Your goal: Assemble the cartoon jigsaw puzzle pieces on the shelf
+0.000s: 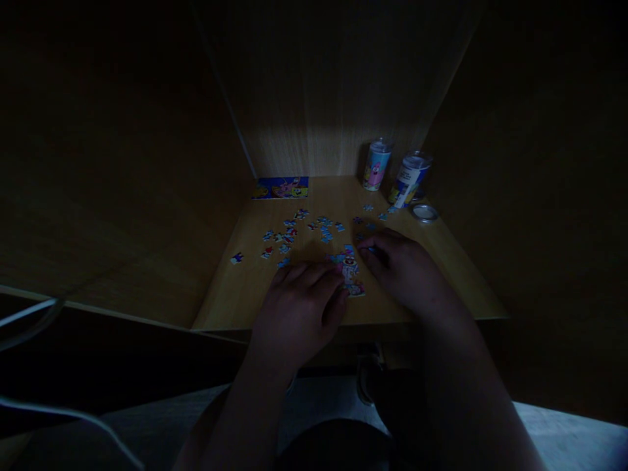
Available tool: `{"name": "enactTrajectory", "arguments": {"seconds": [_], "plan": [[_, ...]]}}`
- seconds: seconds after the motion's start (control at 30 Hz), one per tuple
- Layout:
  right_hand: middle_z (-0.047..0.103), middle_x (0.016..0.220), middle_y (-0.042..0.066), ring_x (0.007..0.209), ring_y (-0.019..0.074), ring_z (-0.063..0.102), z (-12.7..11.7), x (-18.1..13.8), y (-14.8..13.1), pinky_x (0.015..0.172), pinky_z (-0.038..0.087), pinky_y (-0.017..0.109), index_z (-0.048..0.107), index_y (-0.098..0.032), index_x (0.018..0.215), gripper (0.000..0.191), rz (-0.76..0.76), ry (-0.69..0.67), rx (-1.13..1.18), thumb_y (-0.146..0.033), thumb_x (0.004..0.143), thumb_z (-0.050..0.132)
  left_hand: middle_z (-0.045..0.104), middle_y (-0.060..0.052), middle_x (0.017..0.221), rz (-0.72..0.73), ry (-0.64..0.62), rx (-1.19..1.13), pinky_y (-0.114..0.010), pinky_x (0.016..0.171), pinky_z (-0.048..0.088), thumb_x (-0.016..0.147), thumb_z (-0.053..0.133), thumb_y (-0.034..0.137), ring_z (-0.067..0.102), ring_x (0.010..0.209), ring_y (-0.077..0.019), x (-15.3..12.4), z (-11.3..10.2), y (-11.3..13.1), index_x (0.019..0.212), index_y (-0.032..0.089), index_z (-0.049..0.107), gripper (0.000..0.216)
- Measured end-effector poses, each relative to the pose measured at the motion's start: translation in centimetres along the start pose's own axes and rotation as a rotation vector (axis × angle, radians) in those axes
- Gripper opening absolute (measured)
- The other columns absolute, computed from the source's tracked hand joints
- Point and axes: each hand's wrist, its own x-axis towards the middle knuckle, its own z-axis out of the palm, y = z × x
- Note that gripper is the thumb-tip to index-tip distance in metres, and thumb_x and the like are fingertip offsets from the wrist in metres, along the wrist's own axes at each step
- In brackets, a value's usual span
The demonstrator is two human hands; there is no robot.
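A small joined section of jigsaw puzzle (350, 269), showing a cartoon figure, lies near the front of the wooden surface. My left hand (301, 304) is closed at its left edge, with bent fingers and thumb against it and part of it hidden beneath them. On the other side, my right hand (405, 265) pinches a small bluish puzzle piece (371, 248) between thumb and forefinger, just off the section's right edge. Several loose puzzle pieces (325, 230) lie scattered beyond my hands, and a single piece (237, 258) sits apart at the far left. Dim light blurs fine detail.
A blue cartoon picture card (282, 188) lies at the back left. Two clear-lidded cartoon canisters (377, 165) (411, 180) stand at the back right, with a round lid (424, 212) beside them. Wooden panels (328, 98) rise behind and on both sides. A pale cable (73, 412) hangs lower left.
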Motion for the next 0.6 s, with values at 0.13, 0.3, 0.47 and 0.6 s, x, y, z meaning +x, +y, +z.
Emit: {"name": "enactTrajectory", "arguments": {"seconds": [0.13, 0.3, 0.47, 0.6], "plan": [[0.082, 0.115, 0.007, 0.104, 0.0277, 0.078, -0.04, 0.03, -0.09, 0.094, 0.06, 0.042, 0.077, -0.026, 0.107, 0.015, 0.005, -0.006, -0.007, -0.025, 0.107, 0.062, 0.08, -0.005, 0.132, 0.006, -0.004, 0.009, -0.056, 0.104, 0.057, 0.106, 0.068, 0.027, 0.074, 0.118, -0.0302, 0.02, 0.04, -0.02, 0.124, 0.025, 0.075, 0.019], [0.081, 0.115, 0.007, 0.103, 0.0274, 0.078, 0.09, -0.01, 0.17, 0.093, 0.06, 0.042, 0.077, -0.026, 0.107, 0.016, 0.01, -0.009, -0.008, -0.026, 0.108, 0.061, 0.081, -0.005, 0.132, 0.013, 0.001, 0.012, -0.056, 0.104, 0.057, 0.106, 0.067, 0.027, 0.073, 0.117, -0.0303, 0.0, 0.02, -0.02, 0.123, 0.024, 0.076, 0.019], [0.082, 0.117, 0.008, 0.104, 0.0274, 0.078, 0.12, -0.06, 0.19, 0.094, 0.059, 0.042, 0.078, -0.025, 0.108, 0.017, 0.009, -0.007, -0.018, -0.025, 0.107, 0.062, 0.08, -0.006, 0.132, 0.008, -0.005, 0.006, -0.056, 0.104, 0.057, 0.106, 0.068, 0.027, 0.073, 0.118, -0.0304, -0.02, -0.04, 0.02, 0.123, 0.024, 0.076, 0.02], [0.082, 0.118, 0.009, 0.105, 0.0281, 0.078, -0.02, -0.02, -0.08, 0.095, 0.059, 0.043, 0.078, -0.023, 0.108, 0.017, 0.012, -0.01, -0.017, -0.025, 0.108, 0.062, 0.081, -0.006, 0.13, 0.007, -0.003, 0.003, -0.054, 0.105, 0.057, 0.106, 0.068, 0.026, 0.074, 0.118, -0.0295, -0.06, -0.04, 0.05, 0.122, 0.024, 0.076, 0.018]]}}
